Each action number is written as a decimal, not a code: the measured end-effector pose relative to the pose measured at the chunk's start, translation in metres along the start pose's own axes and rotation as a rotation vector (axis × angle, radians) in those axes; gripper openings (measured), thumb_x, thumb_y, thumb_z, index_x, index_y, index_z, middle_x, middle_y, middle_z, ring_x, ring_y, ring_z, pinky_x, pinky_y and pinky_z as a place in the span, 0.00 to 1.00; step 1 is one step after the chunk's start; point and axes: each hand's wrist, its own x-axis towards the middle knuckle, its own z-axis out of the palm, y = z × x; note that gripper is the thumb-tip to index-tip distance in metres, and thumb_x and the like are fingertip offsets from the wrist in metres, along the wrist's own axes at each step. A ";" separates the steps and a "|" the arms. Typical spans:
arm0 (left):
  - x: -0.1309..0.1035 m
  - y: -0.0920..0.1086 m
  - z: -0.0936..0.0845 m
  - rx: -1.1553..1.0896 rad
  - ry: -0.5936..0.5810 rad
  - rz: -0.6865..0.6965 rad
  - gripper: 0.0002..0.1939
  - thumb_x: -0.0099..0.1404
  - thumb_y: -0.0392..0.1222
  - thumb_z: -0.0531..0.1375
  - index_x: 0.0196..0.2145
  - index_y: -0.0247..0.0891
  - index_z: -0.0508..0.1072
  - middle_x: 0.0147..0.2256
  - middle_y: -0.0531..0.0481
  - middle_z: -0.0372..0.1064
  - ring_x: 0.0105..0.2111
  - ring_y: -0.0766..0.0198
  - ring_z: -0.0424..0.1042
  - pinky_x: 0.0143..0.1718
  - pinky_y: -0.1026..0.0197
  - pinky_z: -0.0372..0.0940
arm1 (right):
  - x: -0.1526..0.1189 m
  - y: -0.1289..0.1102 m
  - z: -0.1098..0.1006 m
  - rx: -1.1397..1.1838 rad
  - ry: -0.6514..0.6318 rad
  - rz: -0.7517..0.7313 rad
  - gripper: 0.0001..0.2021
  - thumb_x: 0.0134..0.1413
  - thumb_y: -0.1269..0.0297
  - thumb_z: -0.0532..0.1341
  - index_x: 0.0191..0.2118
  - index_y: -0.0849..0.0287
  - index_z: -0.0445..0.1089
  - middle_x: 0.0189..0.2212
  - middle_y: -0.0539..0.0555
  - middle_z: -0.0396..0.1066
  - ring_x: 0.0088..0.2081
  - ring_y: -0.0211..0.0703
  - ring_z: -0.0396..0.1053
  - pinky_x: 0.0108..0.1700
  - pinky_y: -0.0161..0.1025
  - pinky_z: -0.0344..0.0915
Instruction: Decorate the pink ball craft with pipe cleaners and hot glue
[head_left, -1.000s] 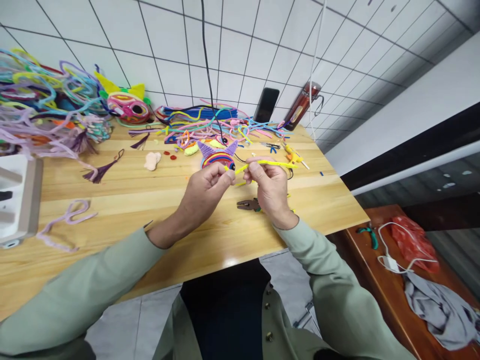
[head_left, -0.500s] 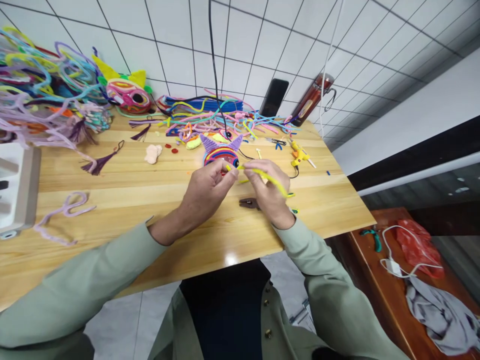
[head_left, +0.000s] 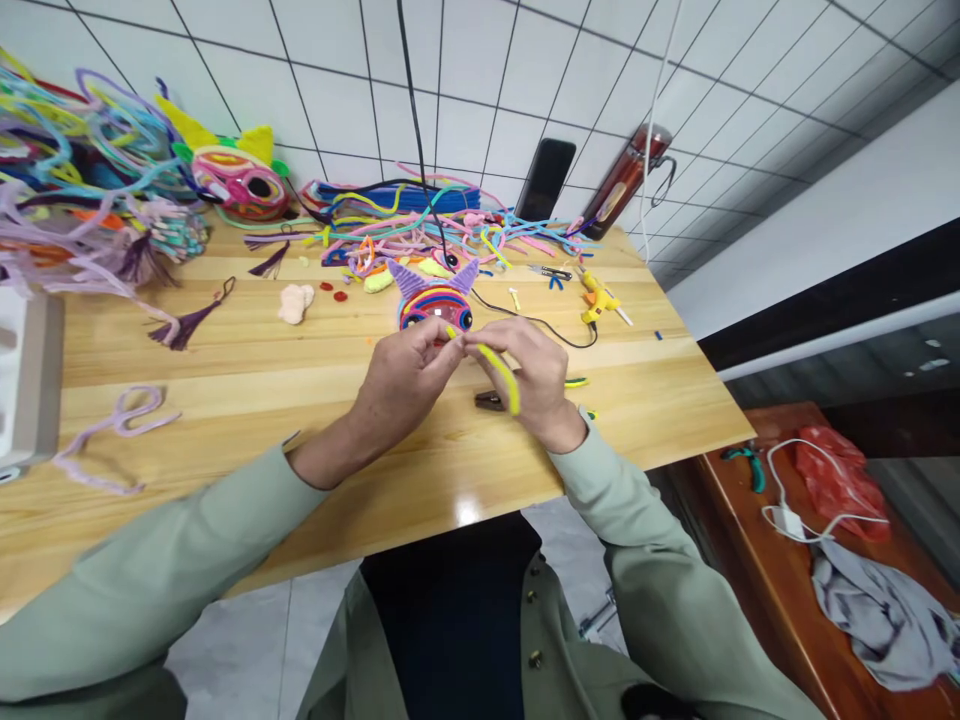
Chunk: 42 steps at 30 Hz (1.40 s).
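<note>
Both hands meet over the table, pinching a fuzzy yellow pipe cleaner (head_left: 501, 370). My left hand (head_left: 409, 375) is closed on one end of it. Fingers of my right hand (head_left: 534, 375) close on it nearby, and its free part curves down across that hand. Just beyond the fingertips sits a colourful animal-face piece (head_left: 435, 296) with purple pointed ears and dark round eyes, its lower part hidden by my hands. Pliers (head_left: 489, 401) lie under my right hand, their handles mostly covered.
Several pipe cleaners (head_left: 420, 225) lie along the wall. A yellow glue gun (head_left: 600, 300) with a cable rests at the right. A second face piece (head_left: 244, 185) stands back left, near a purple tassel (head_left: 191, 325). A phone (head_left: 546, 180) and a flask (head_left: 628, 180) lean against the tiles.
The yellow pipe cleaner's free part has swung from pointing right to bending down towards me. My right hand has turned, and its fingertips now meet my left hand's.
</note>
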 end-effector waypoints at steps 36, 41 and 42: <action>0.008 0.002 0.001 -0.512 -0.033 -0.304 0.15 0.62 0.53 0.75 0.30 0.39 0.80 0.26 0.52 0.74 0.18 0.72 0.58 0.20 0.62 0.49 | -0.005 0.006 -0.002 -0.012 0.004 0.100 0.14 0.78 0.47 0.67 0.54 0.45 0.88 0.53 0.55 0.88 0.54 0.52 0.85 0.64 0.55 0.81; 0.010 0.000 0.001 -0.603 -0.078 -0.355 0.18 0.59 0.55 0.76 0.29 0.39 0.79 0.22 0.54 0.69 0.17 0.71 0.56 0.20 0.61 0.49 | -0.003 0.007 -0.004 -0.001 -0.067 0.031 0.15 0.78 0.47 0.66 0.55 0.45 0.88 0.55 0.56 0.86 0.59 0.54 0.83 0.66 0.57 0.80; 0.010 0.000 0.001 -0.626 -0.100 -0.361 0.18 0.59 0.55 0.76 0.29 0.40 0.79 0.21 0.55 0.66 0.17 0.71 0.55 0.20 0.61 0.49 | -0.003 0.008 -0.004 0.024 -0.073 0.032 0.15 0.78 0.47 0.66 0.55 0.45 0.88 0.55 0.57 0.86 0.59 0.54 0.83 0.66 0.57 0.80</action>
